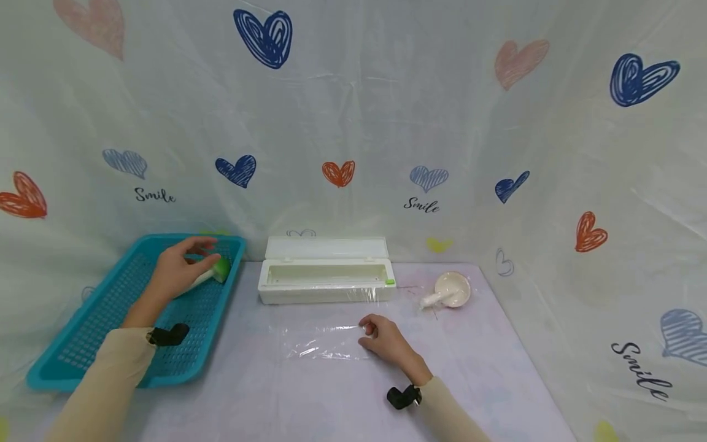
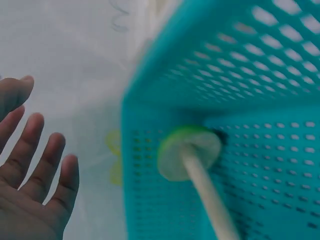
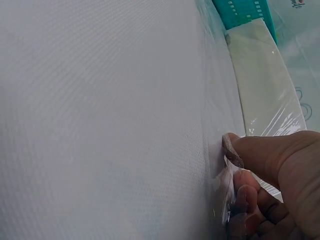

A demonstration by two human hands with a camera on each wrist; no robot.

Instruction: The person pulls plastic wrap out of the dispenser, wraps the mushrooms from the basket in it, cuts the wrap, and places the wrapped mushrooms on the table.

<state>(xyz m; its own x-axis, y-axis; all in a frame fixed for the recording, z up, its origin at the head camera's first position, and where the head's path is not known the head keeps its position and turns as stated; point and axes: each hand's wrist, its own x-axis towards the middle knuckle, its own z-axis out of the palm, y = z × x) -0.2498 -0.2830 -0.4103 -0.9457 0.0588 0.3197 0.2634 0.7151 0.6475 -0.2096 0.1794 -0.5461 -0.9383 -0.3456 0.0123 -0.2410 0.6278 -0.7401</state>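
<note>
Worktop (image 1: 309,399): pale lilac cover with a faint print, smooth and flat, running from the near edge back to the hanging sheet
Right hand (image 1: 386,341): low on the worktop near its middle, fingers curled, pinching the right edge of the cling film (image 1: 323,341) between thumb and fingertips; the right wrist view shows the film crumpled between them
Cling film: a clear sheet lying flat on the worktop, stretching left from the right hand, shiny creases along its near edge; its far side runs up to the front of the dispenser box
Left hand (image 1: 177,270): over the far end of the basket, fingers relaxed and spread, gripping nothing; just beside the vegetable, and whether it touches cannot be told
Basket (image 1: 83,344): teal plastic, perforated, shallow, lying on the left side of the worktop and angled away toward the back
Vegetable (image 1: 212,273): pale stalk with a green end, lying in the far right corner of the basket
Dispenser box (image 1: 326,279): white, long, lid tipped open toward the back, a small green tab at its right end, standing beyond the film
Ladle (image 1: 450,290): small, cream, lying right of the box
Room: white plastic sheeting (image 1: 386,110) on the back and both sides, creased, printed with blue, red and pink hearts and the word Smile
</note>
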